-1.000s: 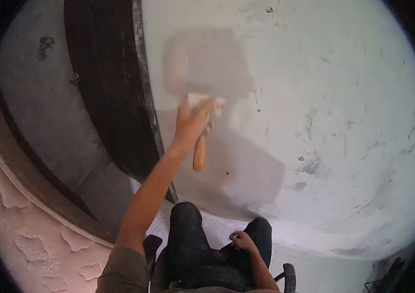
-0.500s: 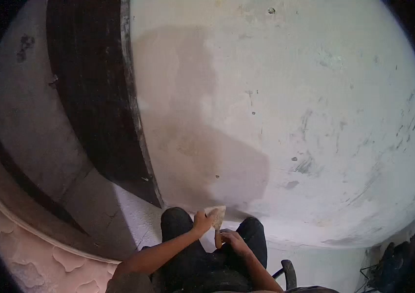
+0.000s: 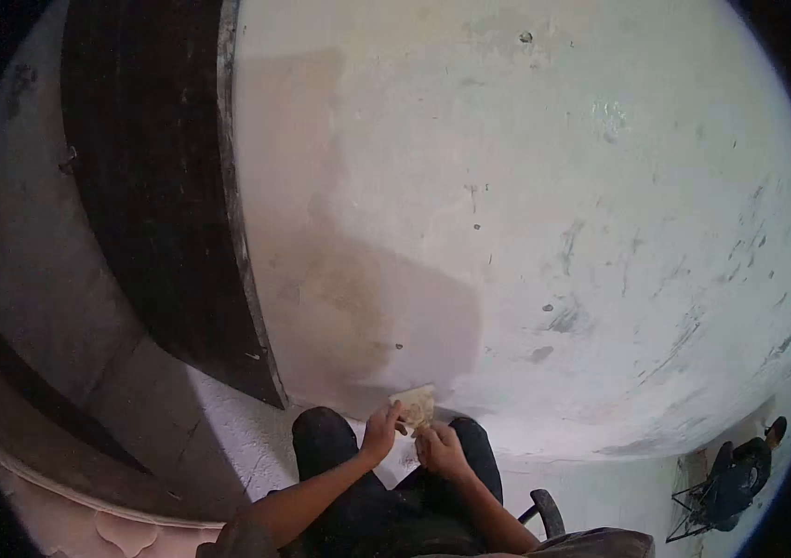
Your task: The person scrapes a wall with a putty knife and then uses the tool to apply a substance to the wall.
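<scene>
A light, worn flat piece, like a scraper blade or sanding sheet (image 3: 417, 405), is between my two hands, low in the view and in front of my knees. My left hand (image 3: 382, 433) has its fingers pressed against the left edge of this piece. Closed at its lower side is my right hand (image 3: 442, 450), where the wooden handle seen earlier is now hidden by the fingers. Behind the hands rises a whitish wall (image 3: 525, 232) with small holes and dark scuffs.
A dark door panel (image 3: 153, 186) stands at the left. Pinkish padding (image 3: 126, 532) shows at the lower left. A curved black armrest (image 3: 547, 511) is near my right side. Another person in dark clothes (image 3: 739, 484) is at the far lower right.
The view has shifted a little. My right hand has moved up over the handle, close beneath the blade. The other person has come further into view at the lower right.
</scene>
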The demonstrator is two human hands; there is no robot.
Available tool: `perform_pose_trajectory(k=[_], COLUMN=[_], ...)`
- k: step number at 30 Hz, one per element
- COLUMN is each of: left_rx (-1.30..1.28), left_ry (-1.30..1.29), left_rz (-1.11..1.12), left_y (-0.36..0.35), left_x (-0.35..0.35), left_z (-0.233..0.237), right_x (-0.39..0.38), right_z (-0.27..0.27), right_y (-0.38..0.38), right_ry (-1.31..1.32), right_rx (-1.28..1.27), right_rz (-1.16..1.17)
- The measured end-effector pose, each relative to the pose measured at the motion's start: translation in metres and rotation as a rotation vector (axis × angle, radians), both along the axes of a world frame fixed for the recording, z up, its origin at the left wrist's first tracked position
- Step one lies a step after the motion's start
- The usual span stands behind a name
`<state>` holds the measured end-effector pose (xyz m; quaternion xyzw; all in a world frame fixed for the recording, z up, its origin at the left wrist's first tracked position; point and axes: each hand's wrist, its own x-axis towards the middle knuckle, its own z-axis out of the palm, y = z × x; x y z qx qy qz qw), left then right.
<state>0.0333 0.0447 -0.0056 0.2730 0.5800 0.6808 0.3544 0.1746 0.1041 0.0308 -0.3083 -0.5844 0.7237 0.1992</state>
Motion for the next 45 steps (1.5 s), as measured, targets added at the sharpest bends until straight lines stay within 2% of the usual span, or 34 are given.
perform_pose_trajectory(k=[2, 3, 5, 6, 8, 9, 11, 14, 15, 17, 18, 20, 21, 27, 32, 35, 39, 41, 45], left_rx=[0.166, 0.166, 0.059, 0.055, -0.103, -0.109, -0.102, -0.207, -0.207, -0.34, -0.333, -0.381, -0.374, -0.295, -0.234, -0.215, -0.207, -0.207, -0.208], left_ry=[-0.36, -0.357, -0.214, -0.213, 0.139, 0.137, 0.413, 0.438, 0.44, 0.65, 0.653, 0.879, 0.891, 1.054, 1.091, 1.102, 1.11, 1.092, 1.073], left_rz=[-0.122, -0.121, -0.098, -0.096, -0.067, -0.064, 0.001, 0.052, 0.043, 0.09, 0.081, 0.04, 0.039, -0.168, -0.187, -0.198, -0.185, -0.18, -0.198], left_y=[-0.004, -0.005, -0.006, -0.004, -0.002, -0.004, -0.006, -0.031, -0.035, -0.038, -0.039, -0.045, -0.046, -0.044, -0.038, -0.037, -0.037, -0.04, -0.039], left_x=[-0.007, -0.01, -0.012, -0.011, -0.012, -0.012, -0.012, -0.003, -0.005, -0.009, -0.008, -0.011, -0.012, -0.017, -0.013, -0.008, -0.003, -0.001, -0.002], left_z=[-0.004, -0.004, -0.003, -0.001, 0.004, 0.008, 0.02, 0.037, 0.029, 0.005, 0.013, 0.045, 0.047, 0.035, 0.03, 0.034, 0.038, 0.046, 0.046], right_x=[-0.007, -0.01, -0.019, -0.024, -0.033, -0.038, -0.047, -0.069, -0.077, -0.093, -0.099, -0.109, -0.114, -0.147, -0.166, -0.179, -0.177, -0.174, -0.19], right_z=[0.032, 0.037, 0.065, 0.095, 0.143, 0.163, 0.206, 0.252, 0.268, 0.3, 0.313, 0.339, 0.348, 0.382, 0.403, 0.41, 0.404, 0.399, 0.4], right_y=[0.009, 0.019, 0.031, 0.031, 0.032, 0.034, 0.034, 0.042, 0.044, 0.044, 0.045, 0.048, 0.051, 0.06, 0.053, 0.051, 0.046, 0.048, 0.046], right_ry=[-0.063, -0.025, 0.041, 0.07, 0.111, 0.15, 0.225, 0.35, 0.369, 0.422, 0.453, 0.443, 0.427, 0.411, 0.373, 0.437, 0.434, 0.49, 0.527], right_rx=[0.261, 0.284, 0.368, 0.43, 0.481, 0.534, 0.643, 0.737, 0.772, 0.812, 0.813, 0.823, 0.831, 0.923, 0.957, 1.046, 0.981, 0.85, 0.84], right_rz=[-0.051, -0.071, -0.133, -0.176, -0.203, -0.207, -0.208, -0.254, -0.284, -0.307, -0.298, -0.303, -0.295, -0.381, -0.405, -0.466, -0.483, -0.485, -0.542])
